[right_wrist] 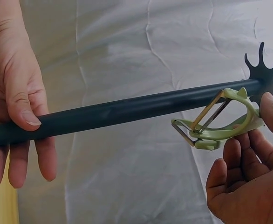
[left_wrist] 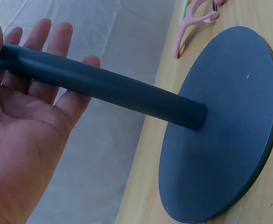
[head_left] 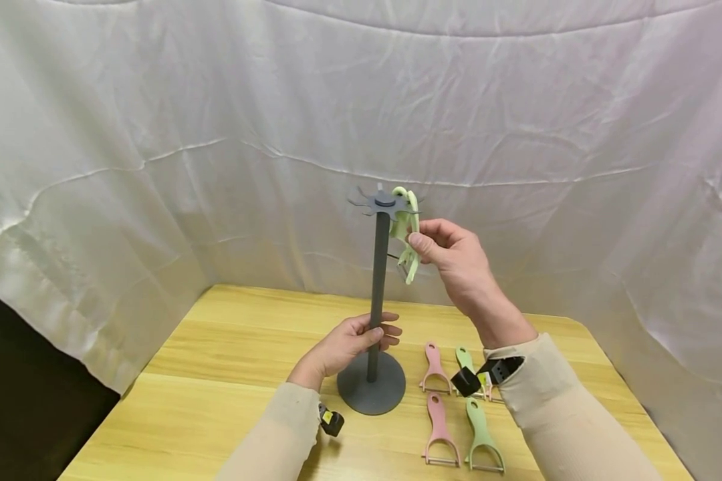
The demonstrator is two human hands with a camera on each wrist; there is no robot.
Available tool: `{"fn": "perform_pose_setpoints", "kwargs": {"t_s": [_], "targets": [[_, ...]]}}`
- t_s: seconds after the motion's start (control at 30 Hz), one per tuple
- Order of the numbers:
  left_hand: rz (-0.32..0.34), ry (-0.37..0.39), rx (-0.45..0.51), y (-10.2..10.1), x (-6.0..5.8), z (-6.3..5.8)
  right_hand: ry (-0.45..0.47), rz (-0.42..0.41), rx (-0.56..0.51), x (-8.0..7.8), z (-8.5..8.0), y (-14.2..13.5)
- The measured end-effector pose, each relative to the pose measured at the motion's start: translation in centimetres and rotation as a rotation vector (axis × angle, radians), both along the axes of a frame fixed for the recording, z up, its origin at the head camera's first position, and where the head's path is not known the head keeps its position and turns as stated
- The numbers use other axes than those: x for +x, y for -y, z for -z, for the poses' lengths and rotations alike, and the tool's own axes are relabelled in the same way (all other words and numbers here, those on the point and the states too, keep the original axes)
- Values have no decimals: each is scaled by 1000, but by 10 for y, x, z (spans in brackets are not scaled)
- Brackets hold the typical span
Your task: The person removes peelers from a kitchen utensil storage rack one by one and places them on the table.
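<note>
A dark grey stand [head_left: 379,280] rises from a round base [head_left: 361,399] to a ring of curved hooks [head_left: 385,202]. My left hand [head_left: 345,344] holds its pole low down, thumb in front and fingers behind. Beside the hooks, my right hand [head_left: 454,257] pinches a light green peeler [head_left: 414,224] between thumb and fingers, its blade end hanging downward. Close behind it, against the pole in the head view, is a second green peeler [head_left: 399,227]. Both blades show in the right wrist view, where the peelers [right_wrist: 215,133] overlap.
On the wooden table [head_left: 216,374], right of the base, lie pink peelers [head_left: 438,421] and green peelers [head_left: 478,424] in two rows. The right wrist camera [head_left: 466,381] covers part of the back row. White curtains [head_left: 313,133] enclose the table's back and sides.
</note>
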State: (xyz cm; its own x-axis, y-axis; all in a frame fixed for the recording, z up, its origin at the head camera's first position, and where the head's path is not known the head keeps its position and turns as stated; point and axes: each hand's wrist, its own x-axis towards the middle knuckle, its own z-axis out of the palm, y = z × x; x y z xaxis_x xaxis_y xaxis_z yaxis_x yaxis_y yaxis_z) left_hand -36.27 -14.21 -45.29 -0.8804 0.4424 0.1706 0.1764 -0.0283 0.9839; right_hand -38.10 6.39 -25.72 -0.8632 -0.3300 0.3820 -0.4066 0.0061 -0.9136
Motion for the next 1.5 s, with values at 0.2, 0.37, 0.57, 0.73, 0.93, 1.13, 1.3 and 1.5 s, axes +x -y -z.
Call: {"fn": "perform_pose_setpoints", "kwargs": {"t_s": [0.2,0.37,0.57,0.73,0.93,1.13,1.3,1.5], "targets": [[-4,0,-3,-1,-1,0,6,-2,-27,1,-2,0],[0,-7,-6,0,-2,1,-1,-5,-44,1,-3,-1],[2,-9,-8,0,-1,1,-5,-2,-46,2,-3,-2],[7,-11,-7,1,0,-1,-7,-2,-48,2,-4,-2],[16,-9,2,1,0,-1,-9,-5,-37,3,-5,-2],[28,-12,10,2,-1,-1,-3,-2,-39,3,-6,-1],[24,-9,12,2,-1,0,-3,7,-42,3,-8,0],[35,5,20,2,-1,-1,-6,7,-44,3,-9,0]]}}
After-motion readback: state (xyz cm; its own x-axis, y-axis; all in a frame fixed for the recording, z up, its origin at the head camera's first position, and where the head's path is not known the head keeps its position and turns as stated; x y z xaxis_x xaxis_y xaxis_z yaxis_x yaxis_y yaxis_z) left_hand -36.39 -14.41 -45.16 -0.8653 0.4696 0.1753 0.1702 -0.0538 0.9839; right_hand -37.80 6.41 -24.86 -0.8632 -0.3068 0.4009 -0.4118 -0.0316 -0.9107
